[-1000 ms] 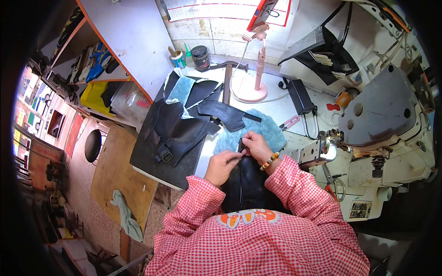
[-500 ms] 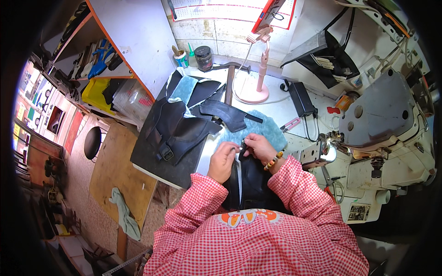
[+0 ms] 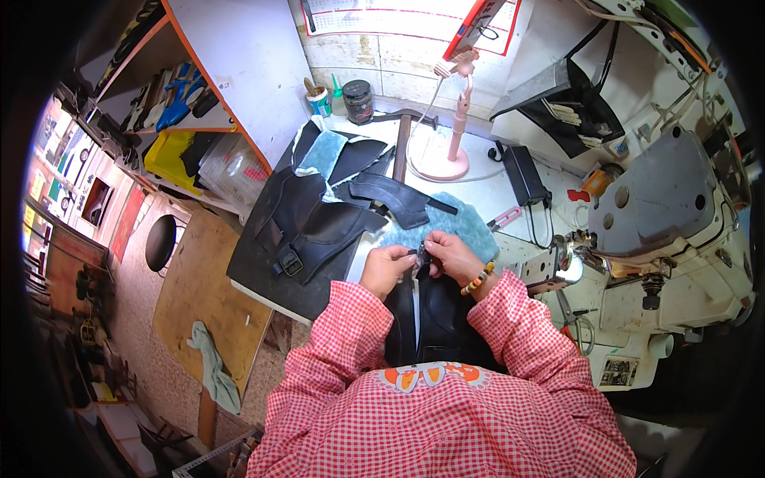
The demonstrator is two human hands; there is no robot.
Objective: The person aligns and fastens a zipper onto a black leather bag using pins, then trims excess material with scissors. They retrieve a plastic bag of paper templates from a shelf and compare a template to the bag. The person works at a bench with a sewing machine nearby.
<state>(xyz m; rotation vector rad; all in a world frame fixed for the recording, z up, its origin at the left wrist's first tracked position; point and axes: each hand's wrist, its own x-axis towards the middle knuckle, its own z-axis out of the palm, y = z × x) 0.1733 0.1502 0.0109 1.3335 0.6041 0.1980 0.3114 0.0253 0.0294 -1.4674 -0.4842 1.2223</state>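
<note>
My left hand [image 3: 384, 269] and my right hand [image 3: 451, 256] meet at the table's near edge, fingers pinched together. Between them is a narrow black strap [image 3: 423, 258] with a small dark shiny part, too small to make out. Beaded bracelets circle my right wrist. Below my hands, a black leather piece [image 3: 448, 315] with a pale strip along it lies against my lap. Just beyond my fingertips is light-blue fleece [image 3: 458, 226]. Left of it, black leather pieces [image 3: 319, 226], one bearing a buckle [image 3: 290, 262], rest on a dark board.
A hammer [image 3: 403, 147] and a pink phone stand [image 3: 441, 165] are farther back, near jars [image 3: 358, 102]. A pink cutter [image 3: 504, 217] and a black power adapter [image 3: 526, 177] lie right. A grey sewing machine [image 3: 653, 199] stands far right; an orange-edged shelf [image 3: 215, 88] rises left.
My left fingers have shifted slightly right and now grip closer to the strap. The right hand stays almost in place. The view has tilted a little.
</note>
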